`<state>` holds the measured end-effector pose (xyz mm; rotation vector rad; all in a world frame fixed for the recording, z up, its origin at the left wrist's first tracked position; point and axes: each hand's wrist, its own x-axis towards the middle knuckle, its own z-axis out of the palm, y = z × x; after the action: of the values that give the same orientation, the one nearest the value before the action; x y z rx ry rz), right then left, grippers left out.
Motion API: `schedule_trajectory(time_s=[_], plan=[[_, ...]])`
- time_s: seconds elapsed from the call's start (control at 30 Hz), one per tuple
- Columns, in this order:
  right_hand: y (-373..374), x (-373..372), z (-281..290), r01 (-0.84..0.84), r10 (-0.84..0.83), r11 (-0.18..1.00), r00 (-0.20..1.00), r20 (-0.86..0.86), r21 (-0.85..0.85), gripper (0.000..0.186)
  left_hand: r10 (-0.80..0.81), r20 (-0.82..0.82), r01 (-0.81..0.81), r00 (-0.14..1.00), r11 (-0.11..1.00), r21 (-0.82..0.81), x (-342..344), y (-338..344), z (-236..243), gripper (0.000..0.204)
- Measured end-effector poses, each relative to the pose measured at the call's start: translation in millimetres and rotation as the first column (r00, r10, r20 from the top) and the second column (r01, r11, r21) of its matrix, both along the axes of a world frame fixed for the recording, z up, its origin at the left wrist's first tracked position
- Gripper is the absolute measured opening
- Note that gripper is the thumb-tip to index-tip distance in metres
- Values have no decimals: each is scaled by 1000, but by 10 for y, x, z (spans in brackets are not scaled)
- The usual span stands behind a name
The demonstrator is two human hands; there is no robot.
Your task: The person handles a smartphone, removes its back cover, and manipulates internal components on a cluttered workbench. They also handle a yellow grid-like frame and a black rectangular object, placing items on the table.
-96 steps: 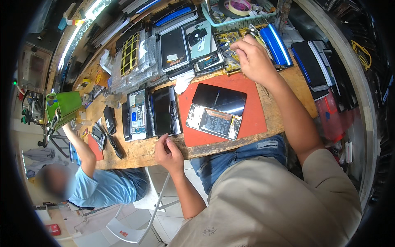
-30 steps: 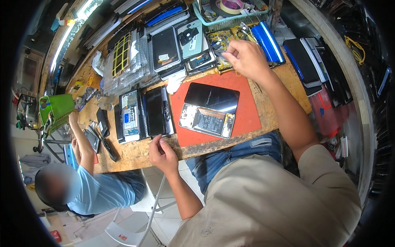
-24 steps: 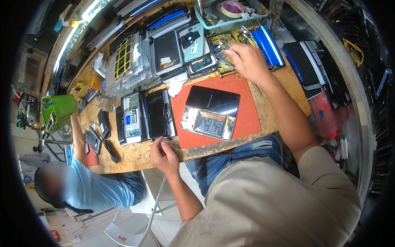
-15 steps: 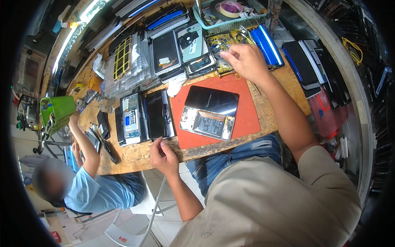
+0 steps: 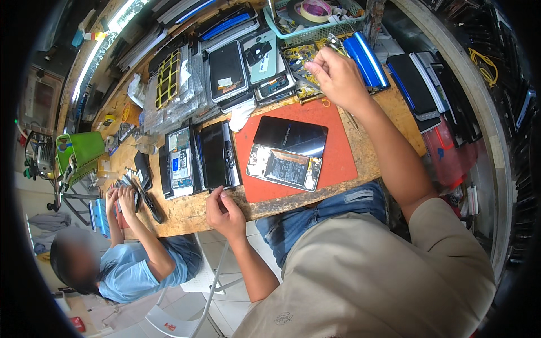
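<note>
On an orange-red mat (image 5: 338, 155) lies an opened phone. Its body (image 5: 284, 168) shows a dark battery and inner parts, and its black screen panel (image 5: 290, 135) rests just beyond, with small light lettering lit on it. My right hand (image 5: 340, 79) is raised over a tray of yellow flex cables (image 5: 298, 56), thumb and forefinger pinched; whatever may be between them is too small to make out. My left hand (image 5: 226, 215) rests at the bench's front edge, loosely curled with fingertips apart and nothing in it, near a black phone screen (image 5: 214, 152).
Another opened phone (image 5: 180, 160) lies left of the mat. Stacked phone panels (image 5: 228, 73), a green basket (image 5: 315, 36) and a blue glossy panel (image 5: 363, 62) line the back. Thin tools (image 5: 352, 121) lie right of the mat. At left sits a co-worker in light blue (image 5: 141, 273).
My right hand has shifted slightly up and right, still pinched. My left hand stays put. The co-worker's raised arm has come down from the green bin to the bench.
</note>
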<state>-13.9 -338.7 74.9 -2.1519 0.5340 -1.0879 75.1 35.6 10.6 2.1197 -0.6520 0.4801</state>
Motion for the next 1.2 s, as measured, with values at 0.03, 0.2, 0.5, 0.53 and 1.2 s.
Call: schedule_trajectory(time_s=[0.03, 0.2, 0.5, 0.53, 1.2], plan=[[3, -3, 1, 4, -4, 1000, 1000, -4, 1, 27, -2, 20, 1, 1000, 1000, 1, 4, -1, -4, 14], [4, 16, -16, 8, -7, 999, 1000, -15, 44, 27, -5, 27, 6, 1000, 1000, -15, 6, 2, -22, 14], [0, -9, -5, -14, 10, 998, 998, -64, -61, 26, -9, -16, 9, 1000, 1000, -8, 2, 10, -10, 13], [8, -10, 1, -18, 12, 997, 997, -70, -78, 26, -14, -9, 14, 1000, 1000, -8, 1, 10, -11, 13], [40, 13, -8, 0, 8, 995, 997, 82, -97, 24, 171, 22, -170, 985, 985, -45, 37, 5, 8, 30]])
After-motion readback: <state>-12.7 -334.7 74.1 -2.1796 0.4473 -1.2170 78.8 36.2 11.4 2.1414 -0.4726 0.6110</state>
